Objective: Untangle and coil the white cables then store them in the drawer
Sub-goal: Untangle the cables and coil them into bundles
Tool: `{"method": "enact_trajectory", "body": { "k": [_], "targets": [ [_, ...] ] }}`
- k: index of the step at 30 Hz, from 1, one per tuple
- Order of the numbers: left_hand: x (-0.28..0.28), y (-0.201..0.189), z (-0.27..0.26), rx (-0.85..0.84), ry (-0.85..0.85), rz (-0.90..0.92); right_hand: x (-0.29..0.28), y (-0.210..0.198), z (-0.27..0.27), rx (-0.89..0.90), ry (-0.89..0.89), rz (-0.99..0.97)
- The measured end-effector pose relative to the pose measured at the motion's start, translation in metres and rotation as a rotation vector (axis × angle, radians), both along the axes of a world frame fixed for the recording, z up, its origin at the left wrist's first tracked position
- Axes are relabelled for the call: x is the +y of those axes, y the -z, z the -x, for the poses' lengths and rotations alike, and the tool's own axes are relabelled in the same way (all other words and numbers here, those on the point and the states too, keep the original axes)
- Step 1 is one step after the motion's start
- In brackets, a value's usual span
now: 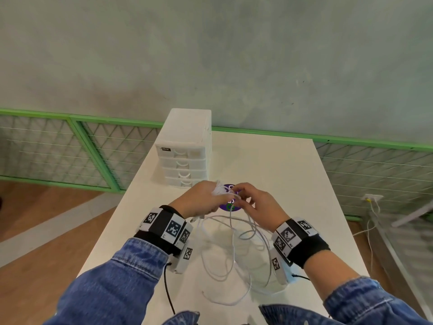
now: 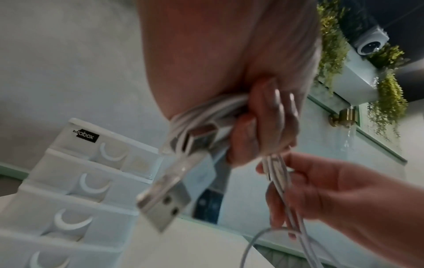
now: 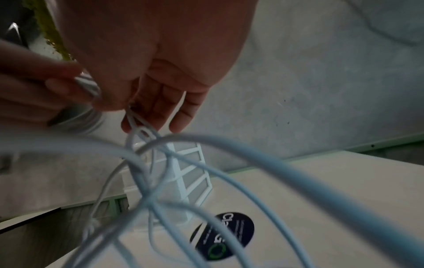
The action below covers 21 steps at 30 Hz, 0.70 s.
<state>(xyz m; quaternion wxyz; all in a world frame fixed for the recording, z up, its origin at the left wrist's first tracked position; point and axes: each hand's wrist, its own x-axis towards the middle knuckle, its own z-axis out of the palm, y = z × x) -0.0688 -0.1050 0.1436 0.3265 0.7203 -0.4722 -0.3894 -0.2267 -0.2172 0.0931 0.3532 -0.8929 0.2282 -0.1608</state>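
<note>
Clearly both hands were raised together above the white table, just in front of the drawer unit: the left hand had its fingers curled tight round a bunched part of the white cables, a USB plug dangling from the fist. Beside it the right hand pinched several strands just below that bunch, while the remaining loops hung down and spread tangled on the table between the wrists. A black label on the top drawer was blurred, seemingly ending in "box", and a round dark sticker lay on the table, its print too blurred to read.
</note>
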Motion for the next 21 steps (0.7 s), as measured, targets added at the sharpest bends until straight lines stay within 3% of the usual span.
{"method": "enact_trajectory", "body": {
  "k": [7,13,21],
  "targets": [
    [-0.002,-0.012,-0.005,0.048,-0.305,0.196,0.0,0.025,0.004,0.011,0.055,0.034],
    [-0.001,-0.021,-0.014,0.092,-0.434,0.288,-0.01,0.019,0.006,-0.199,0.219,-0.036],
    [0.0,-0.027,-0.025,0.138,-0.608,0.436,-0.019,0.016,0.007,-0.092,0.301,-0.056]
  ]
}}
